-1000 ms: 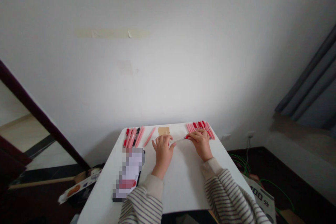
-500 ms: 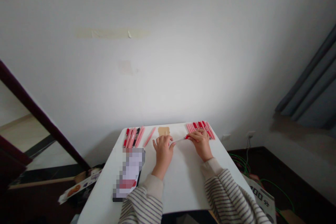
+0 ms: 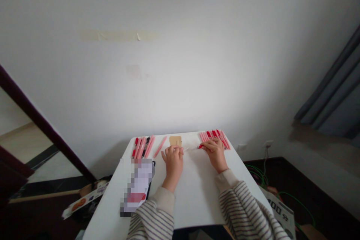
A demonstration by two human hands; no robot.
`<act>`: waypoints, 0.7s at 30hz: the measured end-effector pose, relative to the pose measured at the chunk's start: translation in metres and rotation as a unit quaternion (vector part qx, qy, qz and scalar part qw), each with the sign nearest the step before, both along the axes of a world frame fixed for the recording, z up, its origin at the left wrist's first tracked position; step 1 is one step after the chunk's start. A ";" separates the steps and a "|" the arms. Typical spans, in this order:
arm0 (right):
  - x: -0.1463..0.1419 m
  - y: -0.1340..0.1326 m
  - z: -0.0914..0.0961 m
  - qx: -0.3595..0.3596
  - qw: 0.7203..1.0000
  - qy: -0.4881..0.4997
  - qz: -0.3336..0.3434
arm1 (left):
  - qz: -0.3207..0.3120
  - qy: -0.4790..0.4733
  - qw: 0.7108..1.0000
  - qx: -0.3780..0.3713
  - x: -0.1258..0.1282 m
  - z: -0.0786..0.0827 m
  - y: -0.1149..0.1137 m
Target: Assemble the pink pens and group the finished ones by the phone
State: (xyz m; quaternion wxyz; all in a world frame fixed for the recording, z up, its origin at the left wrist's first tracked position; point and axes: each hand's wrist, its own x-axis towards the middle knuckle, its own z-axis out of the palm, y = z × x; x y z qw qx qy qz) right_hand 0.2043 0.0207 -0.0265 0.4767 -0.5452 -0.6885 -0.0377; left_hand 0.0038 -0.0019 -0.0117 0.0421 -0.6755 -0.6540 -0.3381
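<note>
A pen with a clear barrel and red end (image 3: 193,147) lies across the far middle of the white table (image 3: 194,195), held at both ends. My left hand (image 3: 172,161) is closed in a pinch on its left end. My right hand (image 3: 216,151) grips its red right end, fingers curled. Just beyond my right hand sits a row of several pink and red pens (image 3: 215,137). A second row of pink, red and black pens (image 3: 143,146) lies at the far left, with a single pink pen (image 3: 160,146) beside it.
A small tan card (image 3: 175,140) lies at the table's far edge against the white wall. A blurred-out flat object (image 3: 137,185) rests near the left edge. Green cables (image 3: 260,176) and a printed bag (image 3: 281,210) sit on the dark floor to the right.
My left hand has closed its fingers on the pen's left end and shifted slightly left. My right hand has stayed in place.
</note>
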 end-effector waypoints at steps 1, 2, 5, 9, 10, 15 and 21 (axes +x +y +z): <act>0.000 0.001 -0.001 0.005 1.000 0.000 -0.005 | 0.005 0.002 1.000 0.004 0.000 0.000 0.000; 0.001 0.002 -0.002 0.011 1.000 0.002 -0.012 | 0.010 0.003 1.000 0.007 0.000 0.000 0.000; 0.003 0.003 -0.002 0.030 0.999 0.012 -0.033 | 0.018 0.000 1.000 0.013 0.002 0.001 0.000; 0.004 0.004 -0.002 0.042 0.998 0.025 -0.046 | 0.037 -0.004 0.999 0.020 0.008 0.003 -0.003; 0.004 0.004 -0.002 0.043 0.997 0.028 -0.050 | 0.047 -0.001 0.999 0.023 0.010 0.004 -0.004; 0.005 0.007 -0.007 0.038 0.996 0.037 -0.064 | 0.078 0.038 0.996 0.017 0.024 0.004 -0.002; 0.005 0.010 -0.011 0.036 0.996 0.035 -0.074 | 0.092 0.075 0.993 -0.004 0.033 0.002 0.003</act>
